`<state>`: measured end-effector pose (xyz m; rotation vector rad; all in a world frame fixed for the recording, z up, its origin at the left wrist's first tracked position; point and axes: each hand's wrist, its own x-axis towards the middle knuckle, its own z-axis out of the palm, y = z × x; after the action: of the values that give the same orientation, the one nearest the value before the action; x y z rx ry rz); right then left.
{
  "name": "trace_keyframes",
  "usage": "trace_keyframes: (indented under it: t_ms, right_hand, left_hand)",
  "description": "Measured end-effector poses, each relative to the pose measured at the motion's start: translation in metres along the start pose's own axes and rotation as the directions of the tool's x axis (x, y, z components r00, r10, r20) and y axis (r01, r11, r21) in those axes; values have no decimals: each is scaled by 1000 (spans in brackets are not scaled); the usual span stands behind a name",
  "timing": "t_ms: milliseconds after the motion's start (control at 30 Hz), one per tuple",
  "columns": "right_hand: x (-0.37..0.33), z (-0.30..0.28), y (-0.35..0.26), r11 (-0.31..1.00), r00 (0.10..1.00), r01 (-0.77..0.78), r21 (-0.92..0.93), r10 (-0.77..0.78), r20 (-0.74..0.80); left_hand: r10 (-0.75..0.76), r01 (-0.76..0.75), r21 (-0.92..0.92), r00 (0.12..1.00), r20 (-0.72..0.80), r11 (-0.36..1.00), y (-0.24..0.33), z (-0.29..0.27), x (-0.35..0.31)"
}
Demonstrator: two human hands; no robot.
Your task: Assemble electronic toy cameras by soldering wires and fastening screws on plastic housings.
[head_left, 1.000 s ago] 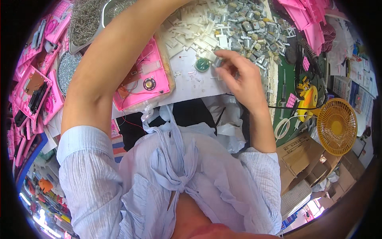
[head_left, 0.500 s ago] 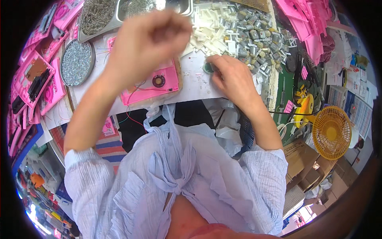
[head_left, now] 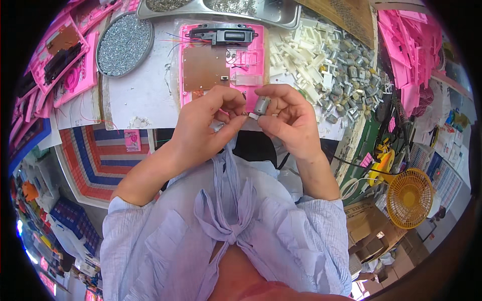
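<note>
In front of my chest, both hands are drawn close together over the near edge of the worktable. My right hand point(head_left: 296, 118) grips a small silver motor point(head_left: 261, 105) with a white end between thumb and fingers. Close beside it, the thumb and fingertips of my left hand point(head_left: 208, 120) are pinched together near the motor's white end; whatever they hold is too small to make out. Just beyond them lies a pink plastic casing point(head_left: 259, 59), fitted with a brown circuit board point(head_left: 205, 67) and a black part point(head_left: 221, 35) along its far side. My hands hide its near edge.
White plastic parts point(head_left: 296, 52) and silver motors point(head_left: 354, 83) are heaped at the right. A round dish of small screws point(head_left: 125, 44) stands at the left, with a metal tray point(head_left: 271, 11) at the back. Pink casings pile up on both sides. A yellow fan point(head_left: 410, 198) is lower right.
My left hand has come down from above the casing, and my right has left the table beside a green round thing. They now meet, with a motor in the right. The view has shifted.
</note>
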<state>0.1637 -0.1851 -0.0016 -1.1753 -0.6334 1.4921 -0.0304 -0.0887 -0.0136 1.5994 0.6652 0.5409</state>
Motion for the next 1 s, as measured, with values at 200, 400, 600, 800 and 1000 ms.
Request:
trace_keyframes:
  t_ms: [200,400,600,800,1000]
  right_hand:
    - [3,0,-2,997,999,-41,-69,43,28]
    - [1,0,-5,997,998,-44,-68,46,33]
    - [-1,1,-2,989,1000,-12,-150,14,10]
    - [0,2,-5,443,843,488,-752,-461,276]
    - [3,-2,-7,184,661,655,-733,-609,438]
  left_hand:
    - [34,-34,13,999,17,999,-1,-1,0]
    - [19,-19,-13,999,35,1000,1,-2,0]
    - [32,-32,-44,999,14,999,-1,1,-2]
    - [162,-162,51,987,10,985,-4,-3,-4]
    - [202,-202,16,979,-5,979,-5,-4,-3]
